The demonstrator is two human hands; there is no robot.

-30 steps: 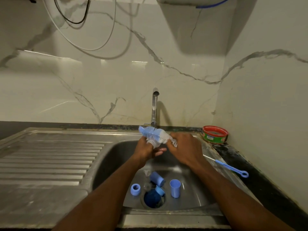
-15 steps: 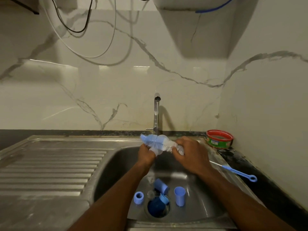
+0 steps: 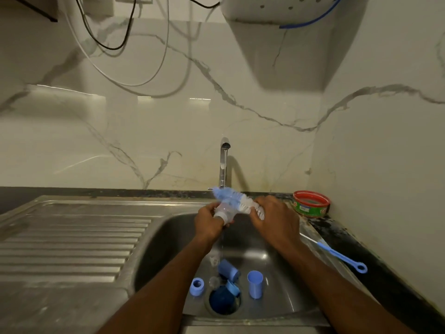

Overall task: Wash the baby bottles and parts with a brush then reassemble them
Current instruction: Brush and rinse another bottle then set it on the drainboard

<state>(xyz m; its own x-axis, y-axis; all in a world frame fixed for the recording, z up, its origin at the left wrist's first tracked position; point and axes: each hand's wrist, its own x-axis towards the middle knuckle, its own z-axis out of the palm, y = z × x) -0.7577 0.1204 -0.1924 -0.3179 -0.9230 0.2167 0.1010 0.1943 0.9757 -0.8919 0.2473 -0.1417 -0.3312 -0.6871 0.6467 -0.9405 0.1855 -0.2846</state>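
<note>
Two hands work over the stainless steel sink [image 3: 168, 239]. Left hand [image 3: 209, 222] grips the clear plastic baby bottle [image 3: 225, 212], neck tilted down toward the viewer. Right hand [image 3: 277, 219] is curled around the blue-and-white bristle brush [image 3: 234, 198]; its long axis runs left-right, tip pointing left, lying across the bottle. Chrome tap [image 3: 224, 162] runs water behind them. Blue cup [image 3: 255, 284], blue ring [image 3: 197, 286] and blue cap [image 3: 228, 272] lie near the drain. Thin blue brush [image 3: 342, 259] rests on the sink's right rim; red-rimmed green tin [image 3: 311, 204] stands on the counter.
</note>
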